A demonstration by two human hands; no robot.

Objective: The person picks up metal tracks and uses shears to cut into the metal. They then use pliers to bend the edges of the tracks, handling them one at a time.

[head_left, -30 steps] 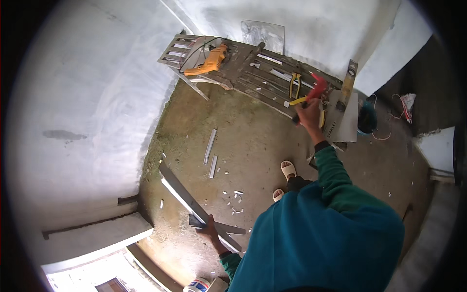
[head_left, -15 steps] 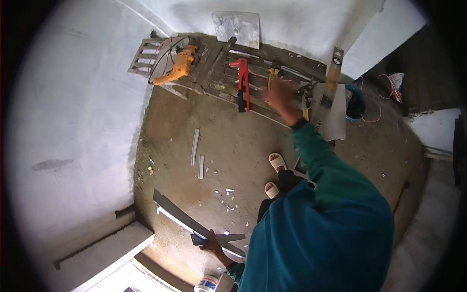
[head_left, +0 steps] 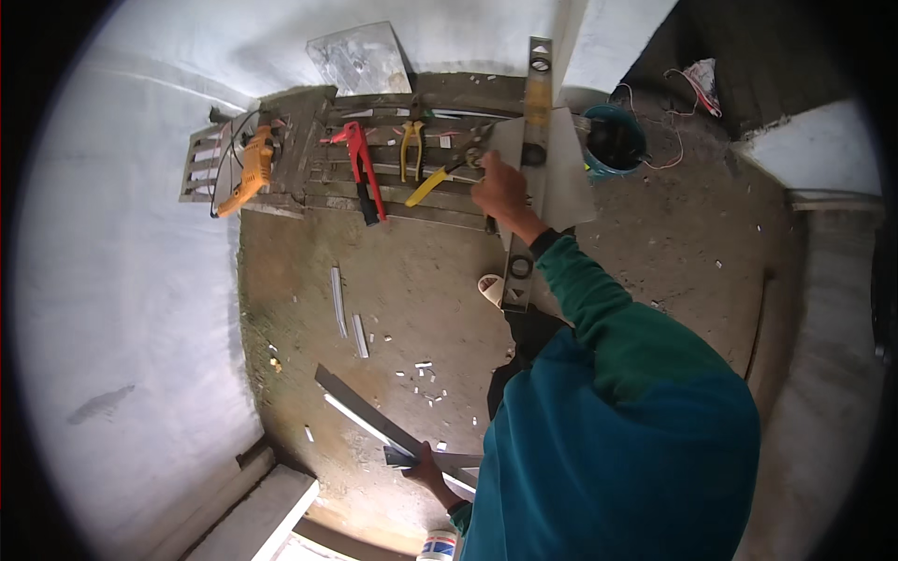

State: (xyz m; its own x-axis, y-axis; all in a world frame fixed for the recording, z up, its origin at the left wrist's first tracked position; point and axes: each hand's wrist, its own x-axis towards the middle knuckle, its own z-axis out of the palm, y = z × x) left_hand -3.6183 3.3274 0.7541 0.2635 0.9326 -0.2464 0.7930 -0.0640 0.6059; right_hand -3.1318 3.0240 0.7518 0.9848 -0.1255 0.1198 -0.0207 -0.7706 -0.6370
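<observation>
At the bottom, my left hand (head_left: 427, 469) is closed round long metal channels (head_left: 374, 418), dark and whitish strips that slant up to the left. A shorter dark piece crosses them at the hand. My right hand (head_left: 502, 192) is over the slatted wooden bench (head_left: 327, 201), fingers curled in beside the head of the tin snips (head_left: 449, 176). One yellow handle of the snips points left; the fist covers the area of the other, so its grip is hidden. Right of the fist lies a spirit level (head_left: 537, 112). Yellow-and-black pliers (head_left: 412, 150) and a red hand riveter (head_left: 360, 168) lie farther left.
An orange power drill (head_left: 253, 171) with its cord lies at the bench's left end. A blue bucket (head_left: 613, 140) stands right of a pale sheet (head_left: 569, 168). Metal strips (head_left: 338, 301) and white scraps (head_left: 426, 374) litter the floor. A white bucket (head_left: 437, 545) stands low.
The view has shifted toward the right, so the bench tools appear farther left. My right hand has moved from beside the pliers to the snips and level. My left hand keeps the channels.
</observation>
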